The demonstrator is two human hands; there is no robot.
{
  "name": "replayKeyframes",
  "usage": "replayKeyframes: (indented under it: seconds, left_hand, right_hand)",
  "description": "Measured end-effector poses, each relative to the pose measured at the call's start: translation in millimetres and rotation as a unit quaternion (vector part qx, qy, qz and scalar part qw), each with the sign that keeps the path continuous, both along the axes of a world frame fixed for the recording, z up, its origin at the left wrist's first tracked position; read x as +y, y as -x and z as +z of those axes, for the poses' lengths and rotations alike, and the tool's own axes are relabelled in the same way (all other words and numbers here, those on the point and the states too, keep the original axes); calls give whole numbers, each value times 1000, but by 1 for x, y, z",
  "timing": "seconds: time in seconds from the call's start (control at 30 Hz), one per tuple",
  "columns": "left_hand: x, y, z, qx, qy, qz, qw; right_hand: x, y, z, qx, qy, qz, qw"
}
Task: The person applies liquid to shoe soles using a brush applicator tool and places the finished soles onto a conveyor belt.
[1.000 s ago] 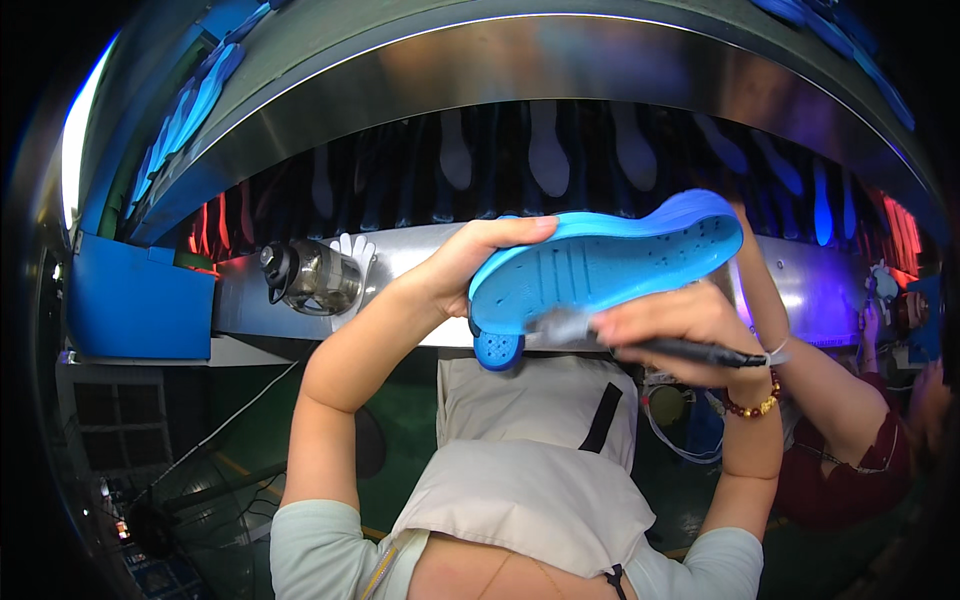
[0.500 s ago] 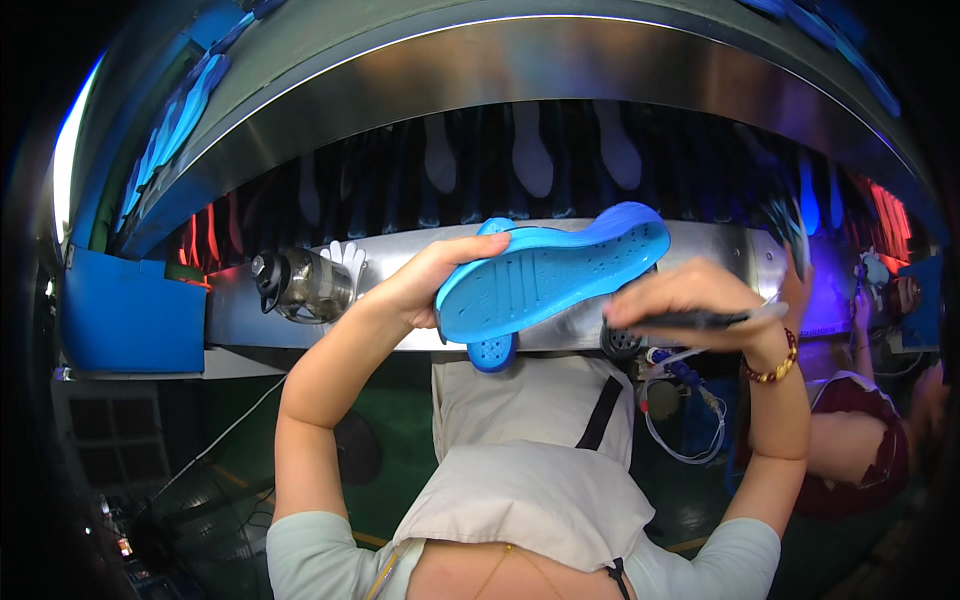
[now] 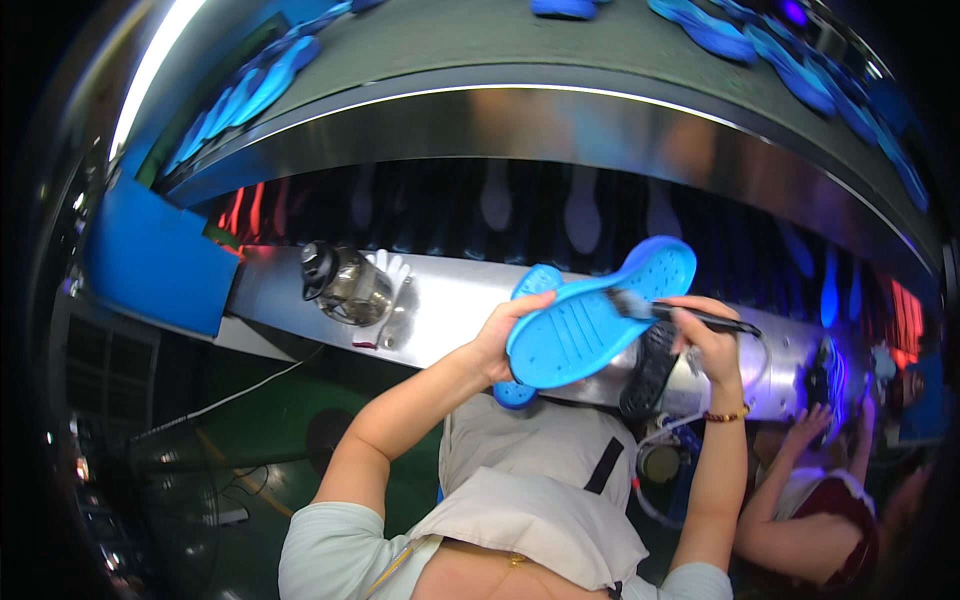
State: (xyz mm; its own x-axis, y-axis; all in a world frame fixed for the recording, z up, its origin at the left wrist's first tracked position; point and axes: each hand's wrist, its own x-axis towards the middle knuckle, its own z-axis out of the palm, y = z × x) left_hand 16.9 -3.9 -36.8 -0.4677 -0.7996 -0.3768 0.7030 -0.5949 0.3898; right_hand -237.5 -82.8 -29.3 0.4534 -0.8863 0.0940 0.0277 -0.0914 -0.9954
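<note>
My left hand (image 3: 507, 335) is closed on the left edge of a blue shoe sole (image 3: 580, 345), which is tilted with its inner face up and its narrower part toward the far right. In my right hand (image 3: 708, 338) is a black-handled brush (image 3: 728, 322); its bristles (image 3: 628, 303) meet the inner face of that sole near its middle. A second blue sole (image 3: 515, 395) shows partly behind the held one, mostly hidden. To the right of it lies a black sole (image 3: 650, 370) on the metal ledge.
On the metal ledge (image 3: 450, 315) to the left stand a clear jug with a black lid (image 3: 350, 290) and a white glove (image 3: 388, 268). Blue soles (image 3: 705, 30) rest on the green belt above. A co-worker's hand (image 3: 806, 428) is at the right, near a pale hose (image 3: 650, 505).
My right hand has swung the brush from beside the sole onto its inner face. My view has shifted, so the ledge, jug and sole all sit lower and farther right.
</note>
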Motion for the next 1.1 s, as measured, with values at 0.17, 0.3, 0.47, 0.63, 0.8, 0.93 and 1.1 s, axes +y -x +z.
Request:
replayKeyframes:
  seconds: [0.17,0.3,0.47,0.63,0.8,0.93,1.1]
  left_hand:
    - [4,3,-15,-17,14,-5,1000]
    - [25,-41,2,-80,133,67,986]
    - [19,-91,94,-81,246,283,923]
    - [-67,-166,143,160,399,302,851]
    - [-108,-136,160,-18,300,469,831]
    - [-162,-78,179,-379,466,301,740]
    - [-279,-83,182,-796,379,352,315]
  right_hand:
    - [26,-34,-44,49,115,-276,953]
    - [74,-13,-23,-154,-44,40,986]
    - [66,11,-40,-290,-122,-114,942]
    - [64,-5,-44,-278,-160,-103,942]
    - [66,-2,-59,-285,-188,-157,927]
    - [67,15,-72,-262,-231,-209,913]
    - [71,11,-72,-259,-233,-199,916]
